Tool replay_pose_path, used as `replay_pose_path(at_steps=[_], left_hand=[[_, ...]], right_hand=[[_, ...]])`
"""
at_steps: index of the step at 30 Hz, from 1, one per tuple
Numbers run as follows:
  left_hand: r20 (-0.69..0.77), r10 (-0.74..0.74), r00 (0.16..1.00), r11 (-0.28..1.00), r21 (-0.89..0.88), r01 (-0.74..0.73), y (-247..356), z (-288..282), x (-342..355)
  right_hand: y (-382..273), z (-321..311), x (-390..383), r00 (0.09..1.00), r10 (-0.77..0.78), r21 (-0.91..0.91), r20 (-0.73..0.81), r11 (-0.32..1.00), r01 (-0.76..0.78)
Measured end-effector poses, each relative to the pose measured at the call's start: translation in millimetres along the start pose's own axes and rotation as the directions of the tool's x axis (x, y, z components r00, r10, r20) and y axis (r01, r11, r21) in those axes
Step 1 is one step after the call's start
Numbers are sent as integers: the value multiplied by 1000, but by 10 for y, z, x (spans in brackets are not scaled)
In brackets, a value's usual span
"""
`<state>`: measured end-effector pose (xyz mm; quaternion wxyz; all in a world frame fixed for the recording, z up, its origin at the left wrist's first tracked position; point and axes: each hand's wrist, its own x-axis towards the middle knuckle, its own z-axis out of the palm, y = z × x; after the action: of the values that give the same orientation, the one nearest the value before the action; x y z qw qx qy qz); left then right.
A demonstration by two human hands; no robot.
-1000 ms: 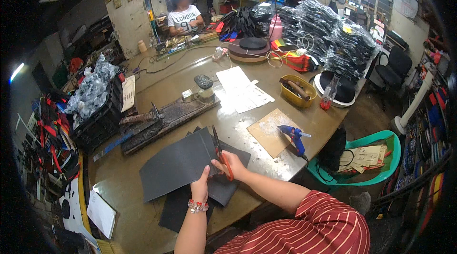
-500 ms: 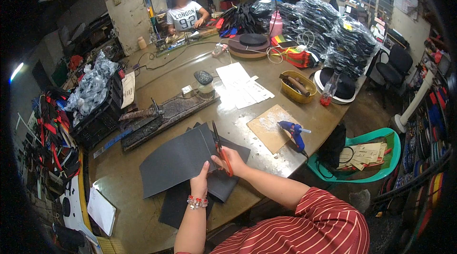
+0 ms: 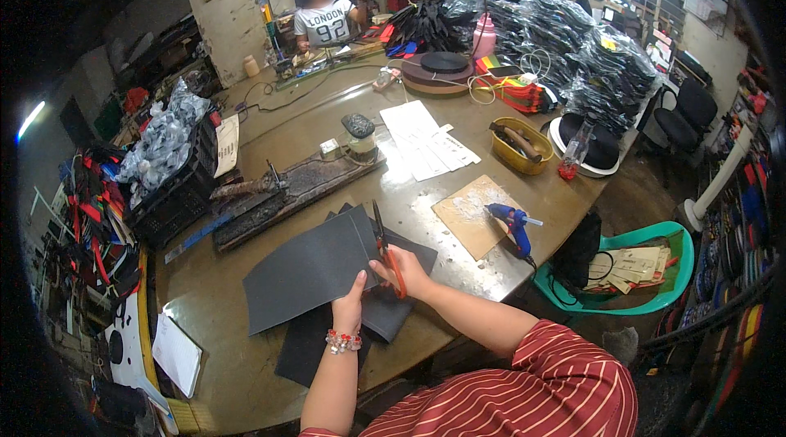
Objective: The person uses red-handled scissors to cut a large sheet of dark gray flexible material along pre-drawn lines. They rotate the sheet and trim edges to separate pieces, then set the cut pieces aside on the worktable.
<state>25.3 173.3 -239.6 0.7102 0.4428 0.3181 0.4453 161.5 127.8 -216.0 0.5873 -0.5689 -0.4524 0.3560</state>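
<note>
My left hand [image 3: 349, 306] grips the lower right edge of a dark grey sheet [image 3: 307, 273], its thumb on top. Scissors [image 3: 399, 273] with red-orange handles are in my right hand [image 3: 407, 270], blades pointing away from me along the sheet's right edge. The two hands are close together. More dark sheets [image 3: 393, 310] lie on the table beneath the held one, partly covered by it. A beaded bracelet [image 3: 343, 342] circles my left wrist.
A blue glue gun [image 3: 513, 224] rests on a brown board [image 3: 468, 212] at the right. Beyond are white papers [image 3: 417, 142], a yellow basin [image 3: 521, 150] and a long dark bar [image 3: 303, 195]. A green tub [image 3: 647, 304] stands right of the table. Another person [image 3: 327, 19] sits across.
The view has shifted slightly, moving the scene a little to the right. Both hands keep their hold on the sheet and scissors. The person across has raised a hand.
</note>
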Motion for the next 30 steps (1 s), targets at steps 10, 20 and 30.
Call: replay_pose_path(at_steps=[10, 20, 30], left_hand=[[-8, 21, 1000, 999, 40, -21, -44, -33, 20], [-46, -59, 997, 995, 74, 62, -70, -70, 34], [-37, 81, 996, 994, 75, -78, -78, -26, 13]], right_hand=[[91, 6, 23, 999, -34, -32, -10, 999, 34], [61, 2, 15, 1000, -29, -22, -3, 999, 28], [36, 12, 9, 1000, 23, 7, -6, 1000, -23]])
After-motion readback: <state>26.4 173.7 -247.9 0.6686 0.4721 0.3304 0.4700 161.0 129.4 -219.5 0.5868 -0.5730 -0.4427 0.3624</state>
